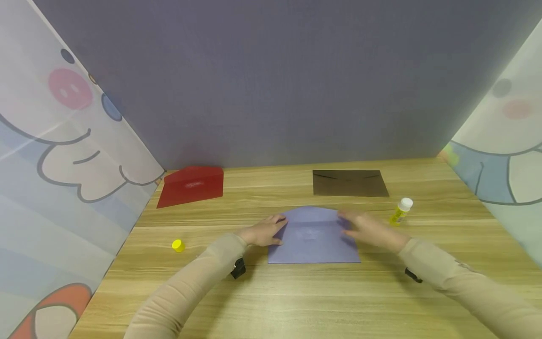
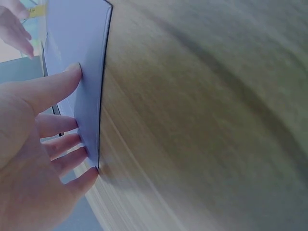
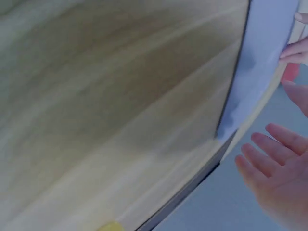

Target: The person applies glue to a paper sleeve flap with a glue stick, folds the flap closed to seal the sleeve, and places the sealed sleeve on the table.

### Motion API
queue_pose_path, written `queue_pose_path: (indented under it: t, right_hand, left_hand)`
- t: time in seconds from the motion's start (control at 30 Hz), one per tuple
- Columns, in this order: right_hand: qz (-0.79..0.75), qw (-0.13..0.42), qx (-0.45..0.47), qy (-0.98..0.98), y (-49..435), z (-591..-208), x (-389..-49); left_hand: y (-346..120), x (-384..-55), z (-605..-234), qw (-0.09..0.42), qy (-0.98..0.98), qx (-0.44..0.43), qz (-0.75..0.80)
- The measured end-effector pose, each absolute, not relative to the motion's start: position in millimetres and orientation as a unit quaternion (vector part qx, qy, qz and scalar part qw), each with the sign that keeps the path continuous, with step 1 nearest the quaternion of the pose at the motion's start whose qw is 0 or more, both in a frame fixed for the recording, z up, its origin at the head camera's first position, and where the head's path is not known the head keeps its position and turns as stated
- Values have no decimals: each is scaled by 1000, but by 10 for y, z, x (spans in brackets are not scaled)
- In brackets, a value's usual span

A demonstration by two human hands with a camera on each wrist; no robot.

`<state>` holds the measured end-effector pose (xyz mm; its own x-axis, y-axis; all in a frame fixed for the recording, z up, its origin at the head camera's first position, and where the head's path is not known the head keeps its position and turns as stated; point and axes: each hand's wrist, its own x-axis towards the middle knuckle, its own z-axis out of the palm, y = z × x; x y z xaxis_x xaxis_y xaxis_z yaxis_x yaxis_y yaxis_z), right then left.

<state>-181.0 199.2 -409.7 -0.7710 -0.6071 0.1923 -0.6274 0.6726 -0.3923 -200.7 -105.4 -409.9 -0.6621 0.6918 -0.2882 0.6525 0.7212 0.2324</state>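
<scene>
A purple envelope [image 1: 311, 242] lies on the wooden table in front of me, its flap raised toward the far side. The fingers of my left hand [image 1: 264, 231] rest on its left edge, thumb toward me and fingers loosely spread. Over its right edge hovers my right hand [image 1: 372, 230], slightly blurred, with fingers extended and nothing held. In the right wrist view those fingers [image 3: 269, 154] show apart from the envelope [image 3: 255, 67]. The left wrist view has the thumb and fingertips along the envelope's side [image 2: 89, 96].
A yellow glue stick [image 1: 400, 214] with a white end stands beyond my right hand. Its small yellow cap [image 1: 178, 246] sits at the left. Farther back are a red envelope [image 1: 195, 185] with its flap up and a brown envelope [image 1: 350, 183]. A grey panel [image 1: 271, 94] borders the far edge.
</scene>
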Motion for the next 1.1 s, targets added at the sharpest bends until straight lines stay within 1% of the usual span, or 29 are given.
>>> queue_pose_path:
  t: [0.17, 0.43, 0.57, 0.87, 1.1]
  right_hand:
    - [205, 9, 352, -913, 1970, -4172, -1824]
    - [191, -49, 357, -913, 1948, -4216, -1820]
    - [200, -63, 360, -909, 1950, -4217, -1814]
    - [210, -79, 341, -913, 1945, -4220, -1822]
    - [195, -58, 337, -919, 1929, -4223, -1858]
  left_hand:
    - [-1056, -2005, -4102, 182, 910, 368, 56]
    - [-1069, -2008, -4115, 179, 909, 372, 59]
    - [-1070, -2022, -4125, 175, 910, 373, 53]
    - [-1062, -2001, -4089, 166, 916, 361, 61]
    - [-1055, -1978, -4079, 144, 929, 329, 91]
